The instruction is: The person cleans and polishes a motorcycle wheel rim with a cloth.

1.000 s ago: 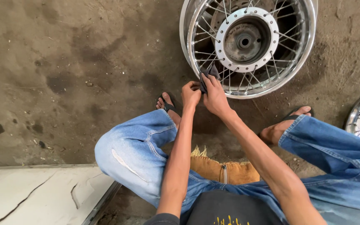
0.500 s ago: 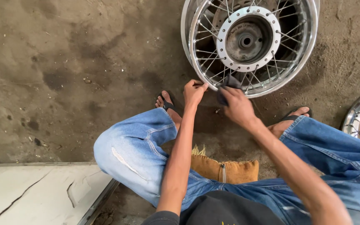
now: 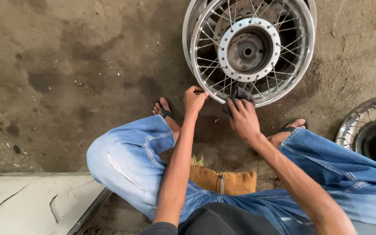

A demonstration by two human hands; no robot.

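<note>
Pinching the near edge of the chrome rim, the left hand (image 3: 194, 98) steadies the spoked motorcycle wheel (image 3: 249, 48), which stands on the stained concrete floor (image 3: 88, 65) just ahead of the person's sandalled feet. From the head camera, the right hand (image 3: 243, 119) is clenched on a dark cloth (image 3: 238, 94) and presses it against the lower rim, close to where the spokes (image 3: 207, 61) meet the metal. The two hands sit near each other on the same lower arc, so the bracing hand backs up the rubbing one nicely.

To do this well, the judgement is that the left grip should stay firm so the wheel does not roll, while the cloth works in short strokes along the rim and between the spoke ends. Turning the wheel a little at a time would bring fresh rim to the hands.

The person squats in faded blue jeans (image 3: 127, 156) over a tan cushion (image 3: 223, 180). A second wheel (image 3: 370, 130) shows at the right edge, well apart, and a cracked pale slab (image 3: 31, 200) lies at lower left.
</note>
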